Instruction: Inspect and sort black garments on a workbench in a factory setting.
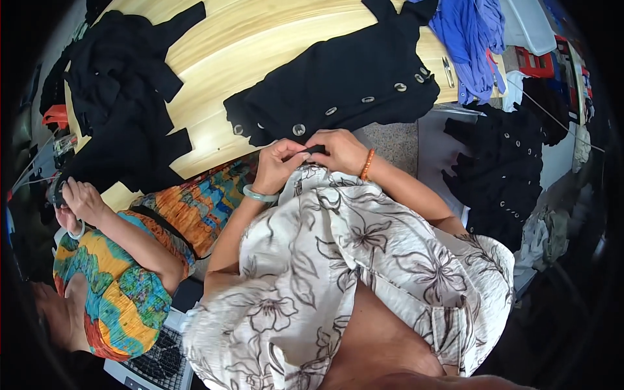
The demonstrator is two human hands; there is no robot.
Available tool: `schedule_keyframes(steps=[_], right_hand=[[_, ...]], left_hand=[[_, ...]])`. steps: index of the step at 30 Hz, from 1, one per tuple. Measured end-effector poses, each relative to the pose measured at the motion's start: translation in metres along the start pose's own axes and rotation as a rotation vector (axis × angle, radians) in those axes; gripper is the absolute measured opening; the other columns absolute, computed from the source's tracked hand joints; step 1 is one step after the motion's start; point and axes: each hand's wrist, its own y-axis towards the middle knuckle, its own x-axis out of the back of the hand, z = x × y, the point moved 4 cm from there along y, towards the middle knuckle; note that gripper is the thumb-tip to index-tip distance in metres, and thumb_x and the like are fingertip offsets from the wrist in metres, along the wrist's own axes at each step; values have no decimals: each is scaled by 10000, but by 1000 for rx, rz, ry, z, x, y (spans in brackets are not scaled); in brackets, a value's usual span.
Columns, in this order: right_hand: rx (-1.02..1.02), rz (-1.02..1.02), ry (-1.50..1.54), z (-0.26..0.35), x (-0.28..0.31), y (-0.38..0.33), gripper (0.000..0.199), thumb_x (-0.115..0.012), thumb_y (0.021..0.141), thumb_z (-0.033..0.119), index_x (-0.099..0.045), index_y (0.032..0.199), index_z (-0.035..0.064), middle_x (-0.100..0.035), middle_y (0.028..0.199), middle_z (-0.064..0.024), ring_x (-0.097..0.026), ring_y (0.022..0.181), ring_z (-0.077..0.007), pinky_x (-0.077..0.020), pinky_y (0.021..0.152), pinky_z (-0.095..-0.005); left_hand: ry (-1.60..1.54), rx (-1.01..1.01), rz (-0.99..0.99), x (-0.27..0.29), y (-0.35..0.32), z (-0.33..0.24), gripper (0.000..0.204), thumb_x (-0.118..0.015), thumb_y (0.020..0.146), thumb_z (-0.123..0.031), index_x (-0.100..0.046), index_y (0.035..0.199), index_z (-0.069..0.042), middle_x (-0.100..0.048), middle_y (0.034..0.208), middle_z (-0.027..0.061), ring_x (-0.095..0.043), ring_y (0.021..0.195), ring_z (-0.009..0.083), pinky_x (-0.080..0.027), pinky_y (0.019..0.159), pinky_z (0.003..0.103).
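Both hands are meeting at the near edge of the black garment (344, 84), which is lying spread on the wooden surface (240, 45) with its long axis running left to right and a row of metal eyelets (299, 129) along its near hem. The left hand (278, 162), wearing a pale green bangle (259, 194), is pinching a small black piece (316, 150) of the fabric between thumb and fingertips, fingers drawn narrow around it. The right hand (341, 151), with an orange bead bracelet (367, 164) at the wrist, is closing on the same piece from the right, its fingers curled tight against it. The two hands are touching over that piece, so neither is clearly the nearer; the bulk of the garment is lying just beyond the fingers, on the far side, and the closest eyelet is sitting just past the left thumb. On the left, another person in a bright patterned dress (123, 286) is working with a hand (84, 198) on a second pile of black cloth (123, 97). A blue garment (471, 39) is lying at the far right, and more black pieces with eyelets (504, 175) are heaped low on the right, well apart from the hands.
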Motion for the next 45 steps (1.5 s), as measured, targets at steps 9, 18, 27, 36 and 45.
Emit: schedule_keyframes(steps=[9, 18, 27, 36, 45], right_hand=[[-144, 6, 48, 4, -15, -6, 194, -649, 768, 89, -630, 935, -9, -621, 920, -169, -637, 821, -334, -509, 734, -401], [-47, -133, -83, -1, -18, -14, 169, -609, 739, 127, -638, 887, 50, -614, 920, -132, -624, 867, -341, -501, 766, -436], [12, -210, -333, -6, -31, -3, 154, -596, 767, 167, -598, 892, 79, -609, 903, -118, -645, 752, -327, -523, 659, -442], [-26, -120, -286, -10, -32, -3, 162, -581, 755, 99, -567, 878, -5, -598, 957, -187, -635, 819, -385, -506, 704, -481], [-60, -296, -285, 2, -22, -7, 354, -613, 799, 84, -480, 1125, 49, -573, 954, -175, -642, 774, -378, -505, 666, -478]], left_hand=[[150, 43, 62, 12, -3, 11, 92, -687, 840, 28, -631, 912, 13, -659, 801, 3, -568, 727, 27, -454, 644, 173], [815, -444, 16, 5, 40, -10, 333, -616, 765, 77, -600, 1089, 2, -562, 1033, 147, -596, 906, 295, -502, 772, 341], [659, -221, 68, 28, 69, 29, 112, -674, 712, 36, -617, 789, -22, -588, 702, 116, -580, 617, 244, -483, 584, 335], [799, -234, 81, 6, 61, 11, 121, -618, 754, 61, -645, 867, 28, -637, 746, 101, -581, 603, 163, -472, 565, 287], [42, 190, 85, 18, 57, 13, 84, -629, 838, 56, -669, 891, 6, -654, 770, 15, -522, 584, 52, -408, 536, 185]])
